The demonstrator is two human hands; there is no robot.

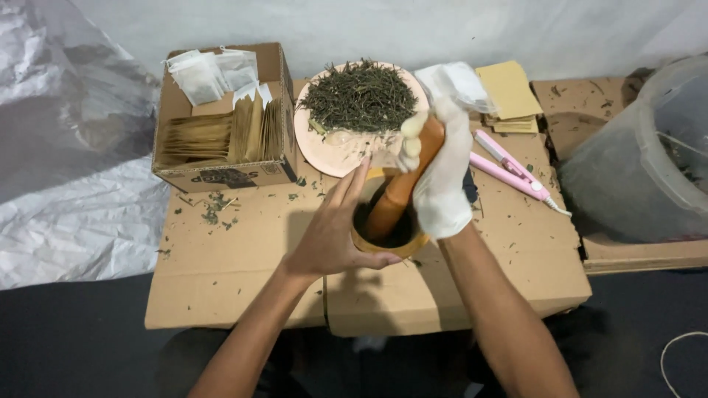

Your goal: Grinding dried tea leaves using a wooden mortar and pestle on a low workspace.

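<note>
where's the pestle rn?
Head view, centre: the pestle stands tilted in the wooden mortar, gripped by the gloved right hand, just below the pink plate of dried leaves.

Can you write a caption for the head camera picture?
Gloved right hand grips a wooden pestle in a mortar steadied by the left hand.

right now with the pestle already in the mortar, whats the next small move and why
Probably press the pestle down and grind in a small circle. The gloved right hand grips its upper end, its lower end sits inside the wooden mortar, and the bare left hand braces the mortar's side on the cardboard. The plate of dried leaves waits behind.
</note>
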